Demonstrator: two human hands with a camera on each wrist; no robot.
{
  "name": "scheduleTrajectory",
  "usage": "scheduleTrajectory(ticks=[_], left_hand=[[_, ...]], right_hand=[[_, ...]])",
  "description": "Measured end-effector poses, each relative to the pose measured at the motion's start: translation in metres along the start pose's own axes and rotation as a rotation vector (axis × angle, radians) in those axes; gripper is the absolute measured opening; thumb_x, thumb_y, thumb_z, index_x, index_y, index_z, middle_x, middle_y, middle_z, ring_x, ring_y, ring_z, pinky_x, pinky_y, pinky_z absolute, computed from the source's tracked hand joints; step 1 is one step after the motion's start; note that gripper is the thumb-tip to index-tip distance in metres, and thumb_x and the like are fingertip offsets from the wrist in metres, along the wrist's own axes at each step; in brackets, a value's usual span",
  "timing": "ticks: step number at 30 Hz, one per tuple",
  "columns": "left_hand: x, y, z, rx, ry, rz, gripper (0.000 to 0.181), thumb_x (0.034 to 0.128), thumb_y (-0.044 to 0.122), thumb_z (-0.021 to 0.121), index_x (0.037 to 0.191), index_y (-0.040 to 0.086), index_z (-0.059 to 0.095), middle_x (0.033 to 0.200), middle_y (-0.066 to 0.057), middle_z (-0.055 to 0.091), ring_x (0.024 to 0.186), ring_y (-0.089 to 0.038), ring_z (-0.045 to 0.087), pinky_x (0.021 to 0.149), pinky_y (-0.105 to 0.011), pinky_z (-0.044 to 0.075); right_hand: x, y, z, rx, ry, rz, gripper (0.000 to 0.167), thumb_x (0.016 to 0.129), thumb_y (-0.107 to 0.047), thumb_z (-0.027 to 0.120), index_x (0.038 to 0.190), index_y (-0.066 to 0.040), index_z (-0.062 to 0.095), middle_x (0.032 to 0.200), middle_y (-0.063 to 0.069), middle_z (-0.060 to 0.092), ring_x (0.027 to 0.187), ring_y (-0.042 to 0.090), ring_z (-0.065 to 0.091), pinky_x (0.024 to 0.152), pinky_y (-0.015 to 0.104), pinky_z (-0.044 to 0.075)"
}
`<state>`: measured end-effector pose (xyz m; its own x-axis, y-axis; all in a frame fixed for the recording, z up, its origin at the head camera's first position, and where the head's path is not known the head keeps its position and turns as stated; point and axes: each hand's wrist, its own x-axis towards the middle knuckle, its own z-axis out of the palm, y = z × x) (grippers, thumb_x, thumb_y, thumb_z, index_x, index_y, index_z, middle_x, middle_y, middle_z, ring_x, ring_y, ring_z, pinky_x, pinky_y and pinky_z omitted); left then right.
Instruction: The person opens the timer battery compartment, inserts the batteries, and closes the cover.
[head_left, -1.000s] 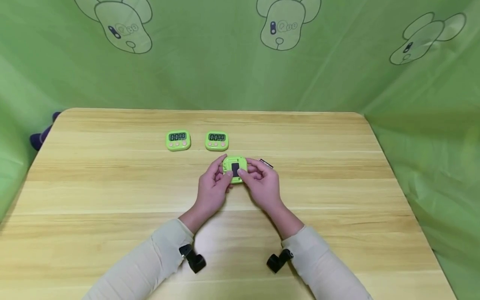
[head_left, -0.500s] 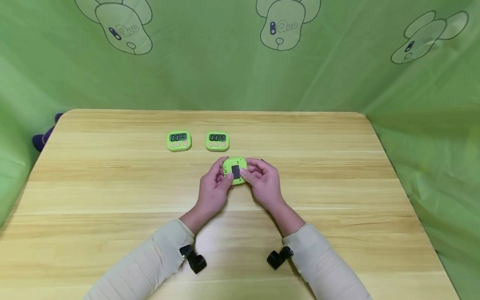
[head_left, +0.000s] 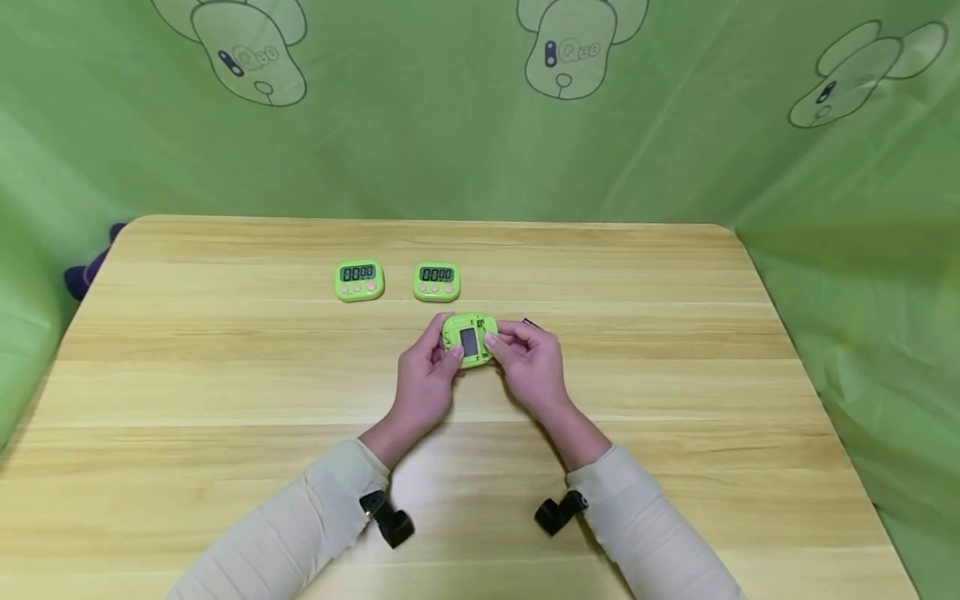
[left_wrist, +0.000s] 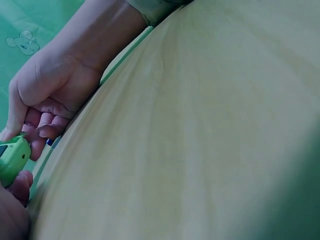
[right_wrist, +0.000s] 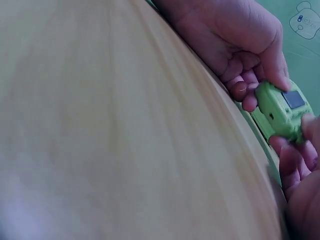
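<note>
A green timer point(head_left: 470, 340) is held above the table with its back, which bears a dark rectangle, facing up. My left hand point(head_left: 423, 385) grips its left side, thumb on the back and fingers around the edge. On the right side, my right hand point(head_left: 534, 371) pinches the timer's edge with the thumb on top. The right wrist view shows the green timer point(right_wrist: 282, 107) between both hands, tilted. A small dark object point(head_left: 530, 323) shows just behind the right hand, mostly hidden by it.
Two more green timers point(head_left: 359, 281) point(head_left: 437, 282) lie face up behind the hands, their displays showing zeros. The wooden table point(head_left: 225, 375) has green curtains behind and at both sides. Something purple point(head_left: 86, 271) stands beyond the table's left edge.
The right hand has shifted slightly right with its thumb at the timer's right edge. There the timer's back looks different, with a narrow gap showing. More of the small dark object has become hidden.
</note>
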<state>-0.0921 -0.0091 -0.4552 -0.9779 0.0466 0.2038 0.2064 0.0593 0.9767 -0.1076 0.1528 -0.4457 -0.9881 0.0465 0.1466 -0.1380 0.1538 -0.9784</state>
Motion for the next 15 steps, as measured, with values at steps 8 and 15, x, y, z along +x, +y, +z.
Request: scheduleTrajectory(ticks=[8, 15], left_hand=[[0.001, -0.0023, 0.0017, -0.068, 0.059, -0.029, 0.044, 0.0976, -0.004, 0.057, 0.141, 0.0, 0.05, 0.077, -0.012, 0.058, 0.06, -0.033, 0.06, 0.051, -0.03, 0.053], [0.0009, 0.0001, 0.0025, -0.141, 0.087, -0.092, 0.048, 0.0985, -0.004, 0.055, 0.145, -0.002, 0.044, 0.086, -0.015, 0.059, 0.064, -0.037, 0.06, 0.052, -0.03, 0.054]], right_hand=[[0.0023, 0.0015, 0.0036, 0.086, 0.078, -0.003, 0.02, 0.087, 0.004, 0.074, 0.107, 0.009, 0.073, 0.097, 0.022, 0.07, 0.07, 0.014, 0.066, 0.06, 0.029, 0.06], [0.0004, 0.0041, 0.0002, 0.055, 0.155, -0.008, 0.011, 0.084, 0.007, 0.075, 0.095, 0.008, 0.073, 0.08, 0.022, 0.069, 0.065, 0.027, 0.068, 0.059, 0.032, 0.06]])
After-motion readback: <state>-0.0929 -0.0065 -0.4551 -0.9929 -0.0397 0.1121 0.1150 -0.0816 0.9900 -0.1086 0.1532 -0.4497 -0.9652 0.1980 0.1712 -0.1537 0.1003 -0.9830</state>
